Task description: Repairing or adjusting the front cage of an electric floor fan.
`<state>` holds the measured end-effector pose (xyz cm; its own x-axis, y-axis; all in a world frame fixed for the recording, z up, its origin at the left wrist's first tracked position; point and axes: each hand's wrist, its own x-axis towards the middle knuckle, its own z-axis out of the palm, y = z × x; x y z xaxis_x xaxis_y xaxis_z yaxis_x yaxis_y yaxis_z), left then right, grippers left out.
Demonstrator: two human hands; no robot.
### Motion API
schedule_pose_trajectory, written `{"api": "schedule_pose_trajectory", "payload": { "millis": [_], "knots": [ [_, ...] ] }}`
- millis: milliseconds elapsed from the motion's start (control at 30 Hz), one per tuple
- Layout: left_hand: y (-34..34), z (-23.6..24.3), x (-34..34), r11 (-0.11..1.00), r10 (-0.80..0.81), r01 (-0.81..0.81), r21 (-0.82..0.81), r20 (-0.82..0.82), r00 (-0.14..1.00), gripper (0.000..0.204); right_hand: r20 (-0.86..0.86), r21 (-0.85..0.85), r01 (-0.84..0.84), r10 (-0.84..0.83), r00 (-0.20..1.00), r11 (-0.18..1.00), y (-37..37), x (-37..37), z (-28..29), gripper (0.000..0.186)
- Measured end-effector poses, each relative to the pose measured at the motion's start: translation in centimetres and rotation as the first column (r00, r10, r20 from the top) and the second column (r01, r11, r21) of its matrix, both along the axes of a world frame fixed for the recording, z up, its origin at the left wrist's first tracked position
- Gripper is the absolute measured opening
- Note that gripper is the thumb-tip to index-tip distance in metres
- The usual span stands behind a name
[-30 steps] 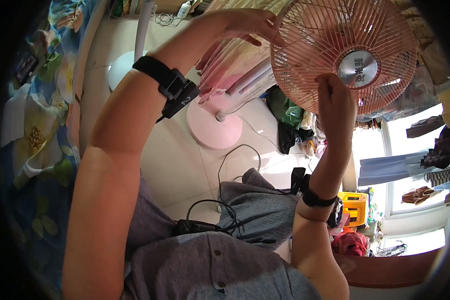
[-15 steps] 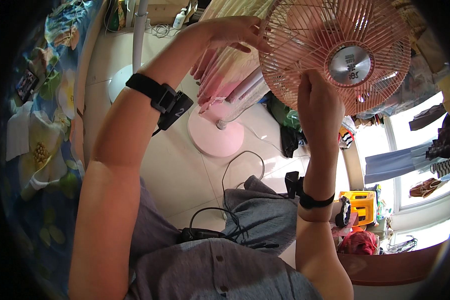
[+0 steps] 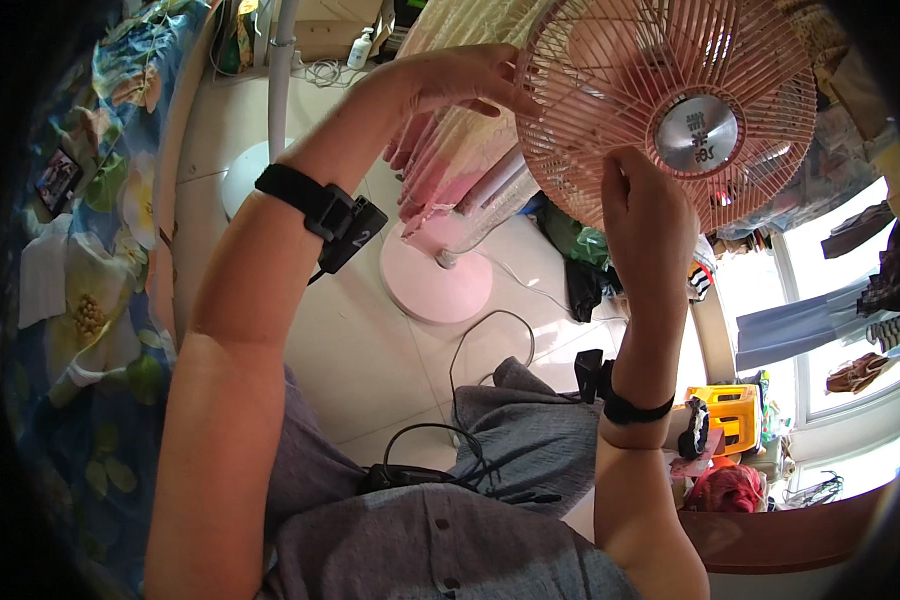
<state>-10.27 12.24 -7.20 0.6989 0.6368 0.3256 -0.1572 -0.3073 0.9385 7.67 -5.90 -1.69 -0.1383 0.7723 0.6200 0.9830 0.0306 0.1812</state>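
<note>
A pink fan [image 3: 770, 100] with a wire guard and silver centre disc [image 3: 697, 130] fills the upper right. My left hand [image 3: 480, 85] reaches its left rim, fingers bent and apart, some fingertips touching or behind the wires. Lower on the guard, my right hand [image 3: 645, 215] is closed in a pinch at the wires left of the disc; its exact fingertip hold is partly hidden. Behind the fan, pink and cream sheer fabric [image 3: 440, 150] hangs around a pole rising from a round pink base [image 3: 435, 295].
Floral bedding [image 3: 90, 320] borders the left. A white pole [image 3: 280, 80] stands on a pale base. Black cables [image 3: 490, 315] cross the tiled floor. A green bag pile [image 3: 580, 240] lies behind. Hanging clothes [image 3: 790, 330], a window and a yellow crate [image 3: 725, 420] are at right.
The fan has shifted a little left in the picture, with my hands moving along with it. The surroundings sit lower in the view. Both hands stay at the guard.
</note>
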Motion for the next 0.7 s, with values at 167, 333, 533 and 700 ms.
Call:
{"api": "schedule_pose_trajectory", "payload": {
  "millis": [167,333,533,700],
  "knots": [
    [-0.4,0.0,-0.3,0.997,0.032,-0.029,0.069,-0.043,0.999,0.072,-0.067,0.087,-0.121,0.127,0.99,0.989,-0.7,-0.7,0.6,0.014],
    [-0.3,0.2,-0.4,0.999,0.004,-0.002,0.036,-0.038,0.999,0.065,0.002,0.084,0.008,-0.009,1.0,0.996,0.6,-0.5,0.0,0.012],
    [-0.3,0.3,-0.7,0.993,-0.075,0.079,0.085,-0.053,0.996,0.078,0.099,0.101,-0.025,0.015,0.995,0.995,1.1,-1.0,-0.5,0.011],
    [-0.2,0.3,-0.9,0.994,-0.085,0.088,0.064,-0.039,0.996,0.077,0.105,0.146,-0.189,0.174,0.979,0.971,1.2,-1.4,-0.5,0.013]
  ]
}}
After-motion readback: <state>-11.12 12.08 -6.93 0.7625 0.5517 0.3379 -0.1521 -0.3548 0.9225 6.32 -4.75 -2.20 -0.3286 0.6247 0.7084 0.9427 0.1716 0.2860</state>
